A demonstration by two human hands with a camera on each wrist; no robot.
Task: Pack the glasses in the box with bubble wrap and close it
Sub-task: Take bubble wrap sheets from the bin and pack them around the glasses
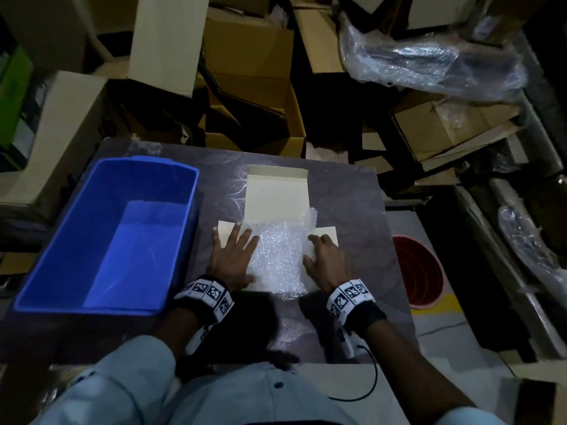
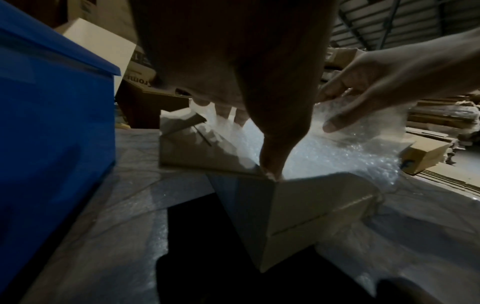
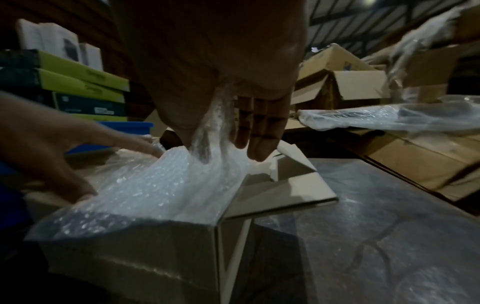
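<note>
A pale cardboard box (image 1: 276, 191) stands open on the table, its lid flap lying back and its side flaps spread. Bubble wrap (image 1: 276, 253) fills its opening and spills over the near wall. My left hand (image 1: 234, 256) lies flat with spread fingers on the box's left edge; in the left wrist view its thumb (image 2: 270, 162) presses down at the near corner of the box (image 2: 298, 205). My right hand (image 1: 326, 262) arches over the right side and holds the bubble wrap (image 3: 161, 185) between thumb and fingers (image 3: 259, 127). No glasses show.
A big blue plastic bin (image 1: 107, 234) sits left of the box, close to my left hand. A red bucket (image 1: 417, 271) stands on the floor at the right. Open cardboard cartons (image 1: 254, 96) and a plastic-wrapped bundle (image 1: 429, 62) crowd the space behind the table.
</note>
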